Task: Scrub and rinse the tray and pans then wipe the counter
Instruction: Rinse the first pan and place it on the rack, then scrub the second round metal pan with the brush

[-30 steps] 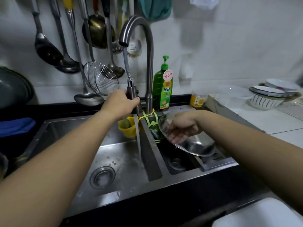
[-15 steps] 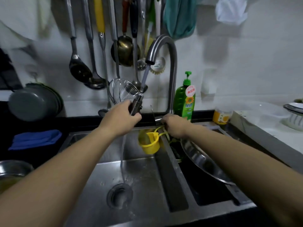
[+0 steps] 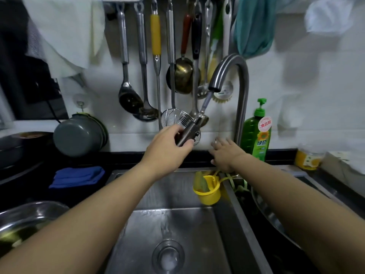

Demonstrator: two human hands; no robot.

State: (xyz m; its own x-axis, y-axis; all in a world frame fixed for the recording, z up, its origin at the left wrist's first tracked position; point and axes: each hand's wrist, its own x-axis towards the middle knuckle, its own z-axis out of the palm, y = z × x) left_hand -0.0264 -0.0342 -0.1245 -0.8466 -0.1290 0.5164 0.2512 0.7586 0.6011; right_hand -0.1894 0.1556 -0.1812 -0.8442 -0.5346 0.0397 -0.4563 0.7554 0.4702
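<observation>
My left hand (image 3: 167, 151) grips the pull-out spray head (image 3: 189, 131), lifted on its hose below the curved faucet spout (image 3: 233, 68). No water stream shows. My right hand (image 3: 225, 155) reaches with fingers spread to the base of the faucet behind the sink divider; whether it holds the tap lever is hidden. A steel pan (image 3: 272, 218) leans in the right sink basin, mostly covered by my right forearm. The left sink basin (image 3: 177, 224) is wet, with a round drain (image 3: 167, 256).
A yellow cup (image 3: 207, 190) hangs on the divider. Green dish soap (image 3: 255, 135) stands right of the faucet. Ladles and a strainer (image 3: 173, 119) hang on the wall. A blue cloth (image 3: 79, 176), grey pots (image 3: 79, 135) and a steel bowl (image 3: 25, 218) are at the left.
The water stream has stopped. My left hand raised the spray head up and back. My right hand left the pan and moved to the faucet base.
</observation>
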